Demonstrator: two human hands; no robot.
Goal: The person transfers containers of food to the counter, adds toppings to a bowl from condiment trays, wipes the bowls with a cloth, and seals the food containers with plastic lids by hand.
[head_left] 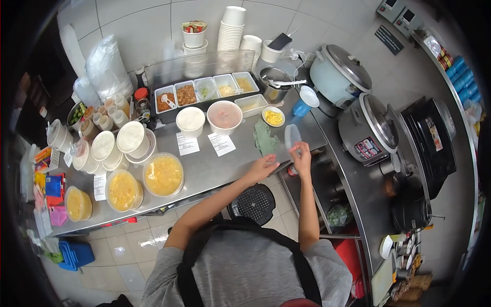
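My right hand [302, 154] pinches a translucent, rounded plastic lid [292, 134] by its near edge, and the lid is tilted up over the counter's right part. Close by on the left, my left hand [262, 168] has its fingers apart and holds nothing that I can see. It is just below a crumpled green cloth [265, 139] on the steel counter. Behind the cloth sits a small bowl of chopped yellow food [273, 117]. A white tub with pinkish contents [225, 116] and a lidded white tub [191, 122] stand farther left, with printed slips before them.
Clear tubs of yellow soup [163, 175] line the counter's left front edge. Topping trays [185, 93] sit at the back beside a metal pot [276, 84]. A blue cup [302, 106] stands right, near rice cookers [340, 77]. Below is a black stool [251, 203].
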